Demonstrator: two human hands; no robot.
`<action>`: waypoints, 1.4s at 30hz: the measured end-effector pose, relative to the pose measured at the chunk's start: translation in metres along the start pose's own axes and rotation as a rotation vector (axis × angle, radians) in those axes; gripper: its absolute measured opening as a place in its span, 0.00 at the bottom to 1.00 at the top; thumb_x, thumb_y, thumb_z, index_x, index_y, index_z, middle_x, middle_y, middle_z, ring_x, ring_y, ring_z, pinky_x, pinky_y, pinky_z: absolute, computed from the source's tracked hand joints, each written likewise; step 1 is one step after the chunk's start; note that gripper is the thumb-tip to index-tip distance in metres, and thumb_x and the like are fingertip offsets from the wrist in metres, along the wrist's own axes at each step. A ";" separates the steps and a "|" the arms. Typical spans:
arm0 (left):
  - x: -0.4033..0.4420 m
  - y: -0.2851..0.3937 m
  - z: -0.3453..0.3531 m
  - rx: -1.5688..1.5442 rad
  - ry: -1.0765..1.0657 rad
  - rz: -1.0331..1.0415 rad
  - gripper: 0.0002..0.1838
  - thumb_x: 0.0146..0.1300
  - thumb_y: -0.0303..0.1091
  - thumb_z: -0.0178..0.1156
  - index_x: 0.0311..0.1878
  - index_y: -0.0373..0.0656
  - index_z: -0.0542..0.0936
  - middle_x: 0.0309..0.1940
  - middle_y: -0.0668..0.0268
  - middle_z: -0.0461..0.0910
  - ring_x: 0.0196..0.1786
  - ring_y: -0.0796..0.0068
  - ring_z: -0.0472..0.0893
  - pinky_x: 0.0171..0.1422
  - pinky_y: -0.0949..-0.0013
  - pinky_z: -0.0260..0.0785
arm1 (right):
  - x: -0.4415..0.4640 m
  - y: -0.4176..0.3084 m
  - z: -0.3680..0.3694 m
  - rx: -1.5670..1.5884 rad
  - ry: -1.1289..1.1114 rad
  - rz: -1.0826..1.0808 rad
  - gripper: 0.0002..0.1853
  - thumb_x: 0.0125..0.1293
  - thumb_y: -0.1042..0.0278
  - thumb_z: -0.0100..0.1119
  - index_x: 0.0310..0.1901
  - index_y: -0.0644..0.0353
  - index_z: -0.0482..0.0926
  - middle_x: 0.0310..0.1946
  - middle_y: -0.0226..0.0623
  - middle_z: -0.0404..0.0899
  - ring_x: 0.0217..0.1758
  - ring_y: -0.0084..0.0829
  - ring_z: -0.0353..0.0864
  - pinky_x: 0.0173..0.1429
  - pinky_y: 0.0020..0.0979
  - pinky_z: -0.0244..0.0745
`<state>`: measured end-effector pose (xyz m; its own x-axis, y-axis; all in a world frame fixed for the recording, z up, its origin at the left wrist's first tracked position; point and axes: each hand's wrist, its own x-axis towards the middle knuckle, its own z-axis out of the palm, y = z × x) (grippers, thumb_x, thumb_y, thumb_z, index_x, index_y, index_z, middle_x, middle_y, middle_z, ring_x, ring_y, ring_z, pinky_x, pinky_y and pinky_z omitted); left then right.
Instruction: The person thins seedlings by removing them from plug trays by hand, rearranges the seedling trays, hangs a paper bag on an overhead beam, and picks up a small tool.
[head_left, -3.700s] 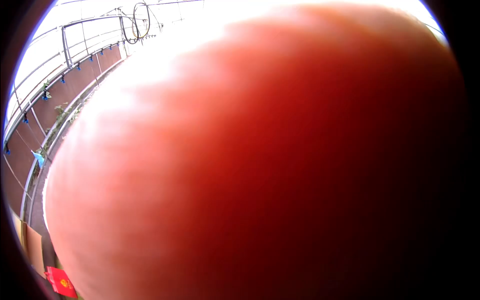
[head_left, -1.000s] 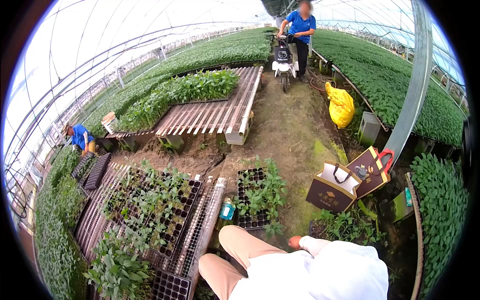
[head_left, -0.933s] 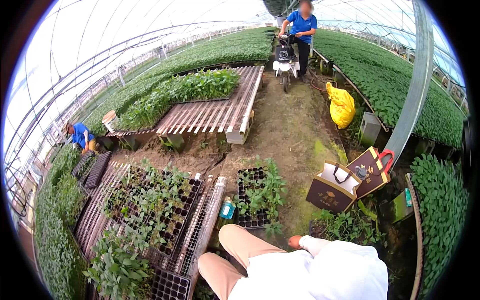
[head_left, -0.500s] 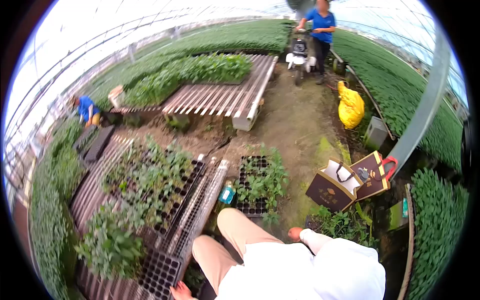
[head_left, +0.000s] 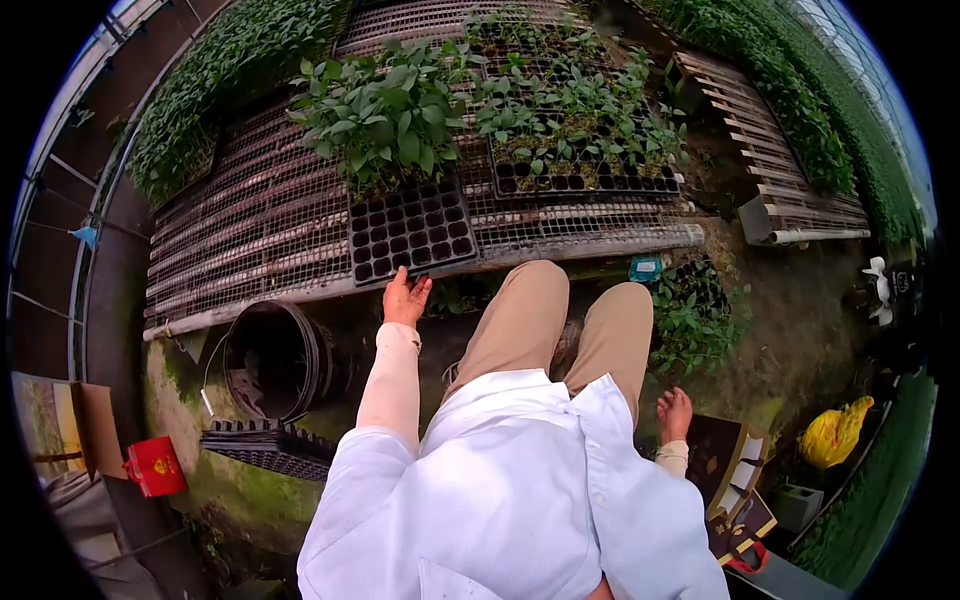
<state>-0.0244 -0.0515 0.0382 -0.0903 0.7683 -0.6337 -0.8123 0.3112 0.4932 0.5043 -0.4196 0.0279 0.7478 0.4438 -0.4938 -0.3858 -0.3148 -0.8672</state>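
My left hand (head_left: 407, 298) is at the front edge of a black cell tray (head_left: 412, 228), its fingertips touching the rim and its thumb apart from the fingers. Bare cells fill the tray's near part, and leafy seedlings (head_left: 385, 115) crowd its far part. The tray rests on a slatted, mesh-covered bench (head_left: 250, 215). To its right lies a wider tray of sparser seedlings (head_left: 585, 120). Low beside my right knee, my right hand (head_left: 674, 412) hangs with loosely bent fingers, holding nothing visible, near a dark paper bag (head_left: 715, 450).
A black bucket (head_left: 275, 360) and stacked black trays (head_left: 268, 447) are left of my legs. A red bag (head_left: 155, 466) sits farther left. Right of my knees are a seedling tray (head_left: 700, 320) and a blue-green packet (head_left: 645, 268). A yellow bag (head_left: 835, 432) lies far right.
The view has swung left and down. My left hand, partly visible at the tray corner half a second ago, now shows fully at the tray's front edge. The two co-workers are no longer clearly in view.
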 end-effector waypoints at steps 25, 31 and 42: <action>0.052 -0.012 0.007 0.229 0.027 -0.121 0.10 0.71 0.32 0.53 0.49 0.37 0.71 0.44 0.53 0.75 0.45 0.60 0.79 0.45 0.58 0.79 | -0.136 -0.207 0.306 -0.293 -0.944 -0.368 0.20 0.76 0.66 0.45 0.65 0.61 0.68 0.44 0.31 0.80 0.35 0.17 0.77 0.40 0.21 0.73; 0.066 -0.006 0.010 0.224 0.131 -0.133 0.09 0.71 0.33 0.53 0.48 0.38 0.71 0.41 0.54 0.75 0.44 0.59 0.79 0.44 0.57 0.79 | -0.169 -0.226 0.443 -0.618 -1.308 -0.403 0.30 0.73 0.68 0.48 0.74 0.61 0.53 0.37 0.33 0.81 0.29 0.19 0.74 0.34 0.23 0.73; 0.011 0.027 -0.043 0.464 0.078 -0.151 0.21 0.72 0.39 0.54 0.63 0.43 0.66 0.53 0.59 0.74 0.46 0.63 0.78 0.46 0.57 0.77 | -0.186 -0.220 0.417 -0.502 -1.408 -0.431 0.33 0.73 0.70 0.46 0.76 0.60 0.48 0.38 0.35 0.82 0.29 0.19 0.74 0.36 0.23 0.73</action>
<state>-0.0723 -0.0584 0.0193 -0.0488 0.6568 -0.7525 -0.4788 0.6458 0.5947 0.2248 -0.0827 0.2839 -0.4525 0.8821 -0.1308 0.1462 -0.0714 -0.9867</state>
